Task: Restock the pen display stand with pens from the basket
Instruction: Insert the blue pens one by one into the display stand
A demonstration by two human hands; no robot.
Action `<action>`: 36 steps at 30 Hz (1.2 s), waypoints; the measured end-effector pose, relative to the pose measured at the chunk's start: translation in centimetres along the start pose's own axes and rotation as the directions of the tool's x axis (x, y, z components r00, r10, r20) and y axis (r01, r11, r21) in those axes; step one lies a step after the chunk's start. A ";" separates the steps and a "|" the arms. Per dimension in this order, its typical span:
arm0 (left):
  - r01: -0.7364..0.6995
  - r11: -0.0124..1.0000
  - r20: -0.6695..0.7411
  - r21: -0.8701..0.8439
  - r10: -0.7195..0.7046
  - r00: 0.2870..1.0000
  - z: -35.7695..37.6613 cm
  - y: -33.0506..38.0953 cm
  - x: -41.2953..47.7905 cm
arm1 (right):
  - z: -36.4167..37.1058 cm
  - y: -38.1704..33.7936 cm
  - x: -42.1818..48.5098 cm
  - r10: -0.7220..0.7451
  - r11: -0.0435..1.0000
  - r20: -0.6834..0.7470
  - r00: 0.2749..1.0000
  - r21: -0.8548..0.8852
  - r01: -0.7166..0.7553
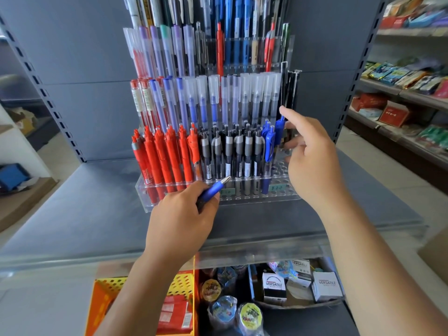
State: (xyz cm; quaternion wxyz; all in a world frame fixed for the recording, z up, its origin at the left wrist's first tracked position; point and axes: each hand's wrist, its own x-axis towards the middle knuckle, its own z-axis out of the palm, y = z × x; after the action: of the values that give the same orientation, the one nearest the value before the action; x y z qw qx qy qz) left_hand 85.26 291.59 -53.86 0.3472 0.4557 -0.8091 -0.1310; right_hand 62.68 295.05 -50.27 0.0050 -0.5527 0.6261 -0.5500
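A clear tiered acrylic pen stand stands on the grey shelf, its front row filled with red, grey-black and a few blue click pens. My left hand grips a blue pen low in front of the stand, its silver tip pointing up and right. At the right end of the front row my right hand pinches another blue pen, upright over the stand's holes, with the forefinger raised. Empty holes show beside that pen. A yellow-orange basket sits below the shelf, partly hidden by my left arm.
The grey shelf runs wide around the stand. Below it lie red packets, tape rolls and white "Versatile" boxes. Goods shelves line the right side. A blue box sits at the left.
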 end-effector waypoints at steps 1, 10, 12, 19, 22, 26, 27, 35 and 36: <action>-0.001 1.000 0.001 -0.002 0.001 1.000 0.0 0.0 0.0 | -0.1 0.0 0.0 -0.002 1.000 0.005 1.000 -0.008 0.002; 0.010 1.000 -0.002 0.005 -0.010 1.000 0.0 0.1 0.0 | 0.2 0.1 -0.1 -0.005 1.000 0.037 0.999 -0.010 0.005; 0.010 1.000 -0.001 0.005 -0.010 1.000 0.0 0.1 0.0 | 0.3 0.3 -0.1 0.014 1.000 0.031 0.999 -0.008 -0.014; 0.021 1.000 0.002 0.012 -0.021 1.000 0.0 0.1 0.1 | 0.2 -0.1 -0.3 0.042 0.999 0.039 0.998 -0.007 -0.042; 0.022 1.000 0.004 0.009 -0.022 1.000 0.0 0.1 0.1 | 0.1 -1.1 -0.4 0.014 1.000 -0.013 1.000 -0.005 -0.014; 0.013 1.000 0.002 -0.004 -0.013 1.000 0.1 0.0 0.1 | -0.1 -3.3 -0.7 -0.106 0.994 0.038 0.994 -0.018 0.107; 0.011 1.000 0.000 -0.009 -0.011 1.000 0.1 0.0 0.1 | -0.1 -3.8 -0.8 -0.137 0.989 0.078 0.988 -0.050 0.141; -0.015 1.000 -0.028 -0.025 0.015 0.999 0.1 -0.1 0.0 | -0.1 -7.1 -1.9 -0.295 0.948 0.064 0.953 -0.106 0.300; -0.026 0.999 -0.035 -0.031 0.024 0.999 0.1 -0.1 0.0 | 0.2 -7.4 -2.2 -0.295 0.946 0.139 0.945 -0.099 0.310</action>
State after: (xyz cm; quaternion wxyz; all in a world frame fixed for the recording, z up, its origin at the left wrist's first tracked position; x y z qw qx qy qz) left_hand 85.24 291.51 -53.98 0.3699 0.4422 -0.8064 -0.1315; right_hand 68.74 298.02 -46.47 -0.0739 -0.6743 0.5640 -0.4709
